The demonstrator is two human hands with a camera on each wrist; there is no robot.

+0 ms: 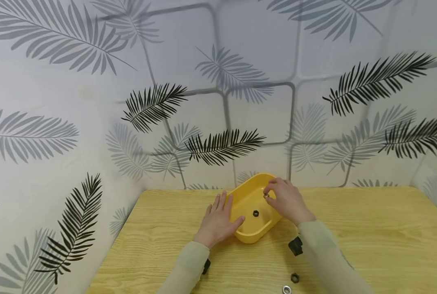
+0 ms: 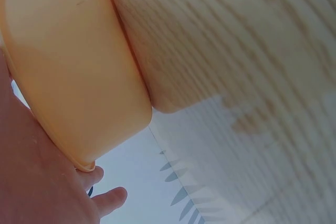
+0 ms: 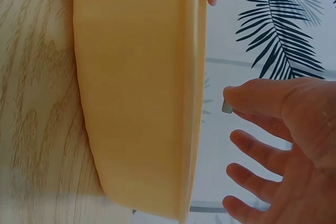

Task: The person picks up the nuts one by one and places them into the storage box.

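Note:
A yellow plastic bin [image 1: 248, 237] sits askew on the wooden table, with one dark hex nut [image 1: 256, 213] on its floor. Between thumb and index finger my right hand [image 1: 290, 203] pinches a small silver nut [image 3: 227, 107]; in the head view it overlaps the bin's far right part. The other right fingers are spread and loosely bent. My left hand [image 1: 217, 222] rests on the bin's left rim, its fingers extended and its thumb reaching over the near edge. The left wrist view shows the bin's outer wall [image 2: 79, 66] beside that hand.
On the table [image 1: 373, 237] near the front lie another dark hex nut [image 1: 295, 278] and a silver nut [image 1: 286, 290]. A leaf-patterned curtain [image 1: 240, 114] hangs behind the table's back edge. A black wrist device [image 1: 296, 246] sits under my right wrist.

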